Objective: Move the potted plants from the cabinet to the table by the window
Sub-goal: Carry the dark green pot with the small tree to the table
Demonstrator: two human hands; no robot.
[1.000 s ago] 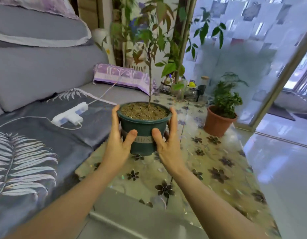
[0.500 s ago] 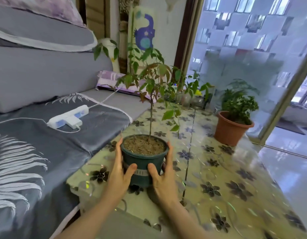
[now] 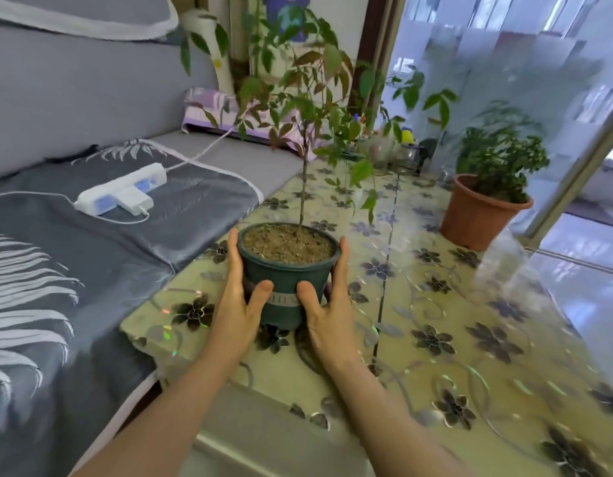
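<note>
A dark green pot [image 3: 286, 274] with brown soil and a thin, leafy sapling stands near the left front corner of the flower-patterned table [image 3: 435, 304]. My left hand [image 3: 237, 297] wraps the pot's left side and my right hand [image 3: 327, 304] its right side, thumbs on the front. The pot's base looks to rest on the tabletop. A second plant in a terracotta pot [image 3: 478, 215] stands at the table's far right, by the frosted window.
A grey sofa [image 3: 74, 235] with a leaf-print cover runs along the table's left edge and carries a white power strip [image 3: 121, 189]. Jars and small items [image 3: 401, 153] crowd the table's far end. The shiny floor [image 3: 590, 287] lies to the right.
Both hands carried the green pot down and nearer to me, from above the table to its left front corner. The view tilted down a little.
</note>
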